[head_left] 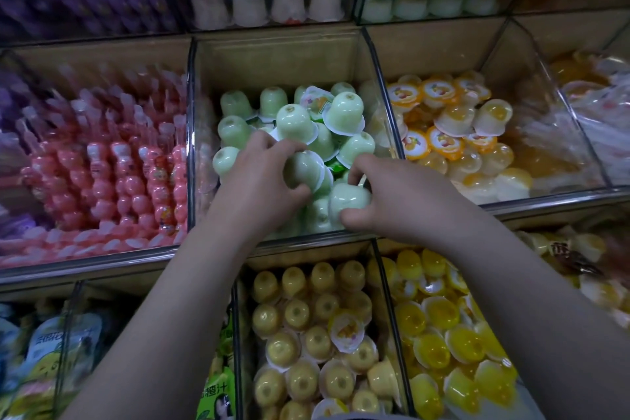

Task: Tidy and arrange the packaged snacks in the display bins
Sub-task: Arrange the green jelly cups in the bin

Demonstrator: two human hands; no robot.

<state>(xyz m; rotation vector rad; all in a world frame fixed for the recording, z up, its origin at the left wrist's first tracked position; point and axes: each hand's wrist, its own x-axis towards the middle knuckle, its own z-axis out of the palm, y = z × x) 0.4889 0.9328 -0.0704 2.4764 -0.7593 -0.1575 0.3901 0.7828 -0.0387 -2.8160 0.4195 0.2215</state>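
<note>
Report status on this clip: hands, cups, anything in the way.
Left hand grips a green cup; right hand grips a second cup. Both inside the middle bin, cups there jumbled. No obstruction seen.

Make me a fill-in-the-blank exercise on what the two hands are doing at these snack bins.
1. The left hand and the right hand both reach into the bin of ____ jelly cups.
2. The right hand grips ____ cup near the bin's front wall.
3. The nearer cups, in the bin below the wrists, are ____.

Missing words: green; one; yellow.
</note>
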